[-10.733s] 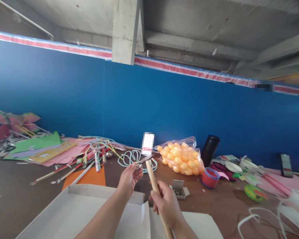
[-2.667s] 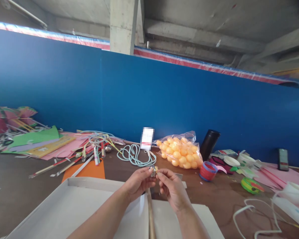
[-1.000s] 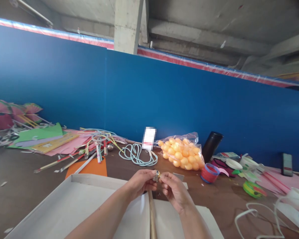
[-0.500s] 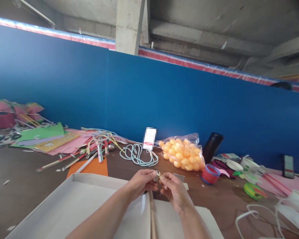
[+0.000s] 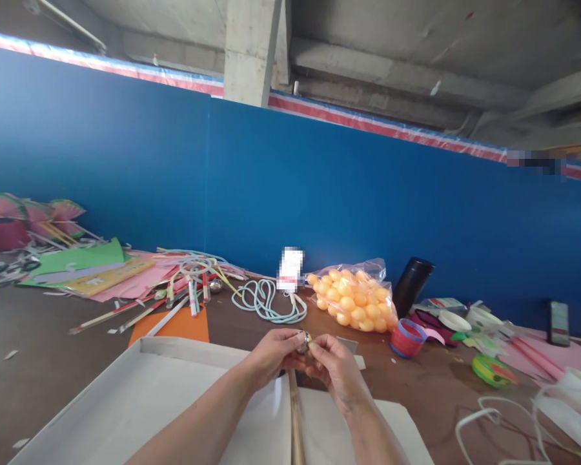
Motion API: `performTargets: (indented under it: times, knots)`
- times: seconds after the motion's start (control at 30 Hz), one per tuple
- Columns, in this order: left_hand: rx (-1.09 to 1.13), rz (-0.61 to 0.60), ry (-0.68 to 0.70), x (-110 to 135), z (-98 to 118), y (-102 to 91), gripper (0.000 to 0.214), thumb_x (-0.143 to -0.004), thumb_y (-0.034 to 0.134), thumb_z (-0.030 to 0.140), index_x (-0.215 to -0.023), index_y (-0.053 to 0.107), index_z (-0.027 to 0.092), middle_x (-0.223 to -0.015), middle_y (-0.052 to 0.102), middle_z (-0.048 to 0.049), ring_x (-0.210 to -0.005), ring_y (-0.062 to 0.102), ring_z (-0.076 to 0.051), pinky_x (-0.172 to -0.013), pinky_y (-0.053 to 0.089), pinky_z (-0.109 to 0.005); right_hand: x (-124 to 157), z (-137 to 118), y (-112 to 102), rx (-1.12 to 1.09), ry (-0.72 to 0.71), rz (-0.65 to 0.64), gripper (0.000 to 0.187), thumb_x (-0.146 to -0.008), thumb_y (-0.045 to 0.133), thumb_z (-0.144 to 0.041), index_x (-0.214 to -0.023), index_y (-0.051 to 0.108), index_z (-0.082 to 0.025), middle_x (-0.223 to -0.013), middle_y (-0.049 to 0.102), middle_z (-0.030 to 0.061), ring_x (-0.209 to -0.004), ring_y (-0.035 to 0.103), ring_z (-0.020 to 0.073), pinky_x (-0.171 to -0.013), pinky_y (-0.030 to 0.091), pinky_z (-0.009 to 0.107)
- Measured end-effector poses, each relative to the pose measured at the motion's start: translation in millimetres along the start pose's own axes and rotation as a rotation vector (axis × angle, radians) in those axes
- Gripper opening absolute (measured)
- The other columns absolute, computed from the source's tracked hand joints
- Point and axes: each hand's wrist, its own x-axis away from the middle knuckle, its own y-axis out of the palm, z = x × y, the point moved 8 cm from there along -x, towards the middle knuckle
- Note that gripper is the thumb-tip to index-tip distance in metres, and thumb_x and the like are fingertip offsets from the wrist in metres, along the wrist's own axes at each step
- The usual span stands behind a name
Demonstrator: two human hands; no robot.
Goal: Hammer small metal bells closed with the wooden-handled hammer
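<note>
Took clock centre at the rounded silver piece [image 5: 303, 342], with twelve toward the blue partition [image 5: 252, 187]; proceeded left to right. Logged pink paper fans [image 5: 2, 206] near ten, well apart from centre. Found a green sheet [image 5: 84, 254] between nine and ten, lying among loose coloured paper. Recorded a shallow white box [image 5: 140, 394] between eight and nine, partly hiding an orange sheet [image 5: 188, 323] at nine. Noted a pale blue cord [image 5: 270, 309] in loops between ten and eleven. Observed the left hand [image 5: 271, 355] toward eight, clamped by thumb and fingers on the silver piece. Sighted a wooden handle [image 5: 296, 420] at six, below the hands. Located the silver piece between both hands, above the brown tabletop [image 5: 368, 381]. Observed the right hand [image 5: 336, 365] toward four, pinched by the fingertips on the piece's right side; cannot tell finer detail. Logged a clear bag of orange balls [image 5: 351, 300] near two, a red cup [image 5: 407, 339] at three, a tilted black cylinder [image 5: 413, 285] between two and three, and a round green-and-yellow item [image 5: 492, 371] just past three.
</note>
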Motion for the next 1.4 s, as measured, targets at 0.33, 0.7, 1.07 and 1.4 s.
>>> performTargets:
  times: [0.33,0.7,1.07,1.4]
  knots:
    - [-0.035,-0.007,0.038,1,5,3.0,0.029,-0.074,0.059,0.037,-0.08,0.062,0.009,-0.069,0.054,-0.0044,-0.062,0.054,-0.011,-0.063,0.048,-0.027,-1,-1,0,0.005,-0.02,-0.009,0.024,-0.065,0.07,-0.031,-0.066,0.05,-0.016,-0.052,0.047,-0.0068,-0.049,0.045,0.0065,-0.051,0.05,0.023]
    - [0.006,-0.006,0.057,1,8,0.4,0.029,-0.074,0.06,0.036,-0.084,0.062,0.009,-0.072,0.058,-0.0067,-0.064,0.057,-0.012,-0.063,0.047,-0.024,0,-3,6,-0.028,-0.017,-0.054,0.023,-0.068,0.069,-0.031,-0.072,0.05,-0.018,-0.053,0.047,-0.0072,-0.05,0.046,0.0061,-0.055,0.05,0.023]
    - [0.242,0.129,0.052,0,13,-20.6,0.026,-0.074,0.061,0.031,-0.088,0.062,0.009,-0.082,0.062,-0.0088,-0.067,0.061,-0.011,-0.063,0.052,-0.02,-4,5,-19,0.763,-0.102,-0.005,0.024,-0.07,0.057,-0.043,-0.067,0.053,-0.019,-0.057,0.056,-0.0011,-0.044,0.048,0.0113,-0.041,0.036,0.022]
    - [0.165,0.182,0.05,-1,13,-24.6,0.025,-0.07,0.066,0.03,-0.082,0.063,0.008,-0.076,0.064,-0.0085,-0.063,0.061,-0.01,-0.057,0.051,-0.016,8,17,5,1.198,-0.112,-0.109,0.025,-0.068,0.057,-0.044,-0.078,0.062,-0.022,-0.071,0.067,0.0008,-0.061,0.058,0.0152,-0.049,0.028,0.023]
